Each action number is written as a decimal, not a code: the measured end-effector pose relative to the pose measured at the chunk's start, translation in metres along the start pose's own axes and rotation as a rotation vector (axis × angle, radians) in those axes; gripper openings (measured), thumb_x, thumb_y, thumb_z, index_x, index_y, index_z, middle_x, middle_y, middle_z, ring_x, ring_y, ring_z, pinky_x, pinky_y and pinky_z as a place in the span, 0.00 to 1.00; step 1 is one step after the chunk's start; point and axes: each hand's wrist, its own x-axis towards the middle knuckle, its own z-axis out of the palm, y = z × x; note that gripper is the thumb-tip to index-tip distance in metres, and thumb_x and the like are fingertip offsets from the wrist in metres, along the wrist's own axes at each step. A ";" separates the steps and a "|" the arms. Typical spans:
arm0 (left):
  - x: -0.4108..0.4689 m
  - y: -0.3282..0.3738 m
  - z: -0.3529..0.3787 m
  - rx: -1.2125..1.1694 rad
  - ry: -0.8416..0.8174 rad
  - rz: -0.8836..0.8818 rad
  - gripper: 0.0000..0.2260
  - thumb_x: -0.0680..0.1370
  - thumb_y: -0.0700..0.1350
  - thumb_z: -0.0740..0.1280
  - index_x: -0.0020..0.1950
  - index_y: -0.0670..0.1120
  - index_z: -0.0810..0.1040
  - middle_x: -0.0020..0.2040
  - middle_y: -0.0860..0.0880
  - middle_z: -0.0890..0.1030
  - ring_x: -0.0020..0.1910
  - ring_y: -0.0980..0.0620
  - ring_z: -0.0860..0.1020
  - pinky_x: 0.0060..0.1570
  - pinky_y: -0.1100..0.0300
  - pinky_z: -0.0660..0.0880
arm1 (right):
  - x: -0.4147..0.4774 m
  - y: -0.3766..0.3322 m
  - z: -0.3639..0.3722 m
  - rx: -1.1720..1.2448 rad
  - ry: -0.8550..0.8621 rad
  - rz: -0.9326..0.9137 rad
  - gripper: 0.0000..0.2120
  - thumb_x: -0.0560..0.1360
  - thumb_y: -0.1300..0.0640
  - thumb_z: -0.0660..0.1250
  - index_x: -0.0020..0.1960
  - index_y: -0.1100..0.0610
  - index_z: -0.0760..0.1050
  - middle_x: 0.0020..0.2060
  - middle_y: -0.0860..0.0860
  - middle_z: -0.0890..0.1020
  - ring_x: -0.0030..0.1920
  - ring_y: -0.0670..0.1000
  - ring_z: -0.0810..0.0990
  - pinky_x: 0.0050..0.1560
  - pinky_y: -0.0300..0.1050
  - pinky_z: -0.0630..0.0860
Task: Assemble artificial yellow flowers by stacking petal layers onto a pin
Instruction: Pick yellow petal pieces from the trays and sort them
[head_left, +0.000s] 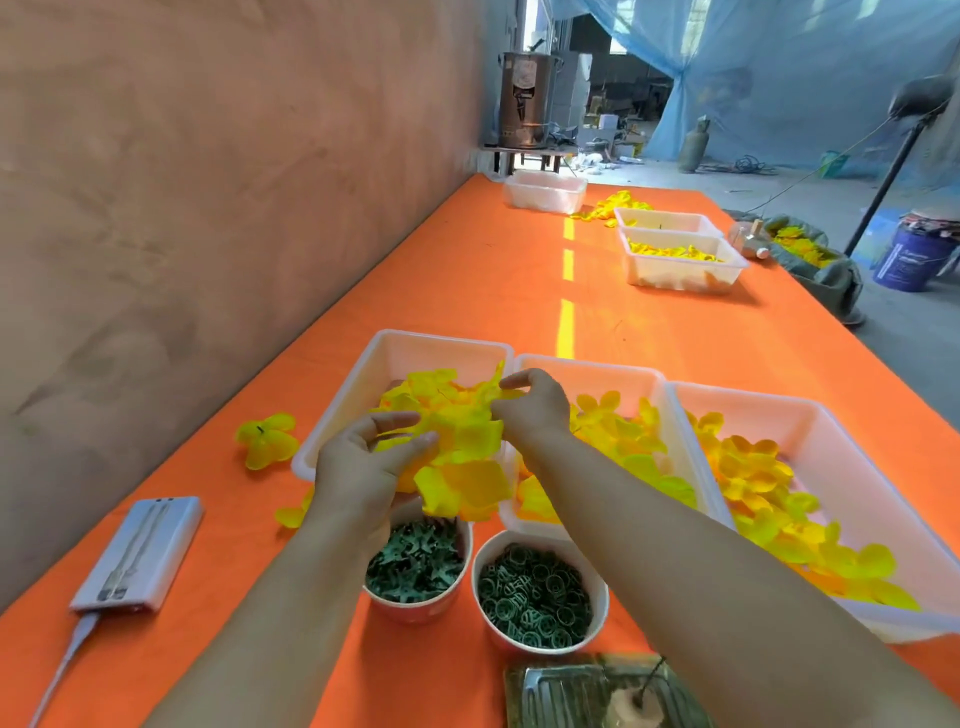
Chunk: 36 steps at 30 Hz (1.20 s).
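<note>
Petal clump: a loose bunch of yellow fabric petal clump (467, 452) is held above the near edge of the leftmost tray (384, 343), just over the cup of green star pieces (415, 566).
Left hand: the left hand (374, 462) cups the clump from below and the side, with thumb and fingers curled round it.
Right hand: the right hand (532, 410) is close by at the clump's far edge, its fingertips (511, 383) pinching one layer.
Weight: probably almost nothing, so a light pinch should carry it.
Stiffness: thin, limp cloth that folds and creases easily and will not break.
Grip risk: the layers likely cling together, so two may lift as one.
Where to hold: the outer lobe of a single layer, which leaves its centre free for threading.
Pin: a thin dark pin (653, 675) seems to stand in a pale lump at the worktop's (519, 291) near edge, well apart from both hands.
</note>
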 end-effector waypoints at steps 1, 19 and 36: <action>0.000 -0.001 -0.002 -0.023 -0.011 -0.013 0.11 0.70 0.35 0.76 0.50 0.44 0.82 0.49 0.40 0.83 0.33 0.50 0.83 0.23 0.59 0.74 | 0.001 -0.001 0.006 -0.015 -0.059 0.001 0.16 0.71 0.70 0.69 0.56 0.58 0.78 0.39 0.52 0.79 0.29 0.42 0.78 0.26 0.37 0.74; 0.014 -0.001 0.002 -0.027 -0.138 -0.101 0.19 0.58 0.51 0.79 0.42 0.46 0.80 0.44 0.42 0.83 0.33 0.44 0.80 0.30 0.52 0.78 | -0.013 -0.023 -0.027 -0.071 -0.669 -0.114 0.10 0.72 0.60 0.76 0.36 0.56 0.77 0.31 0.53 0.77 0.33 0.48 0.75 0.33 0.39 0.70; 0.022 -0.013 0.002 -0.043 -0.095 -0.157 0.09 0.76 0.42 0.72 0.39 0.44 0.76 0.33 0.45 0.79 0.29 0.50 0.79 0.26 0.60 0.78 | -0.016 -0.012 -0.026 0.265 -0.455 -0.253 0.04 0.78 0.64 0.69 0.45 0.60 0.82 0.39 0.55 0.84 0.40 0.53 0.81 0.42 0.48 0.77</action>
